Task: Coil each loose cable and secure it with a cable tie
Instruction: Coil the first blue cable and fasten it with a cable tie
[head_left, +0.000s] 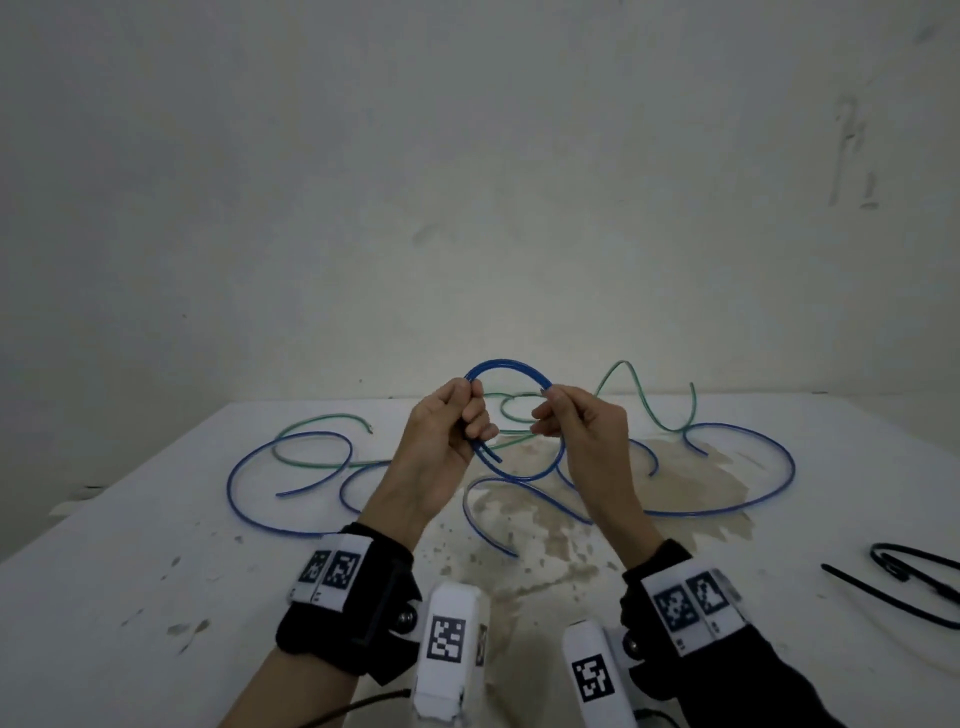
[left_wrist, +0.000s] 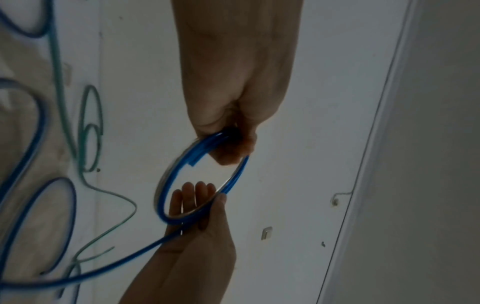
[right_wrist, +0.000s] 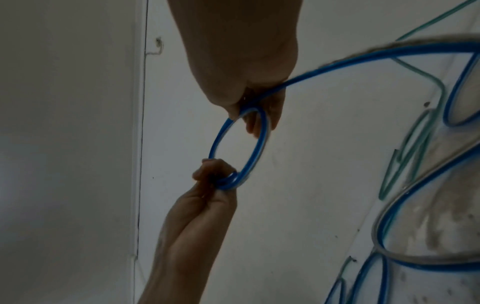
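Note:
A blue cable (head_left: 506, 363) is bent into a small loop held in the air above the white table (head_left: 156, 545). My left hand (head_left: 475, 415) grips the loop's left side, where the turns overlap and a short cut end sticks out below. My right hand (head_left: 545, 415) pinches the loop's right side. The left wrist view shows my left hand (left_wrist: 231, 142) on the blue cable (left_wrist: 168, 185) and the right hand (left_wrist: 205, 203) under it. From the right wrist, the right hand (right_wrist: 255, 111) holds the blue loop (right_wrist: 259, 144), its tail trailing down to the table.
More blue cable (head_left: 244, 467) sprawls in wide curves over the table, mixed with a green cable (head_left: 322, 418). Black cable ties (head_left: 914, 577) lie at the table's right edge. A brown stain (head_left: 597, 525) covers the middle. A bare wall stands behind.

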